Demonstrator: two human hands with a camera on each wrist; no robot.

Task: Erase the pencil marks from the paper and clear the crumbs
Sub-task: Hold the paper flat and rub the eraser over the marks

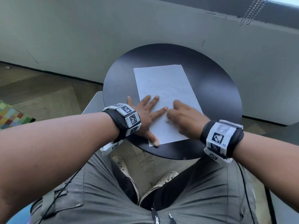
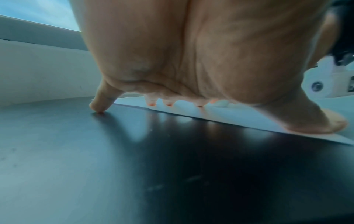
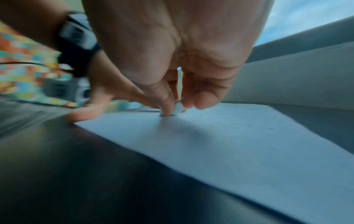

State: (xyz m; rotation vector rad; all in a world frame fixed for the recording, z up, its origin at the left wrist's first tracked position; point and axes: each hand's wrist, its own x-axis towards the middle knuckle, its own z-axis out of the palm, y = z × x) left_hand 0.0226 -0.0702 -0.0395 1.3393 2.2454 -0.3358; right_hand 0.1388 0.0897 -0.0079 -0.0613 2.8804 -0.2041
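A white sheet of paper point(image 1: 163, 88) with faint pencil marks lies on a round black table point(image 1: 218, 94). My left hand point(image 1: 145, 113) lies flat with spread fingers on the sheet's left edge, thumb on the near corner, little finger on the table. In the left wrist view the left hand point(image 2: 191, 91) presses fingertips onto the paper point(image 2: 239, 119). My right hand point(image 1: 182, 117) is blurred over the near half of the sheet. In the right wrist view its thumb and fingers pinch a small pale eraser point(image 3: 177, 108) against the paper point(image 3: 229, 144).
The table stands against a grey wall point(image 1: 113, 38). A white chair edge point(image 1: 95, 101) sits left of the table, with a colourful patterned surface point(image 1: 11, 117) on the floor at far left. My legs and shoes point(image 1: 163, 180) are below the table's near rim.
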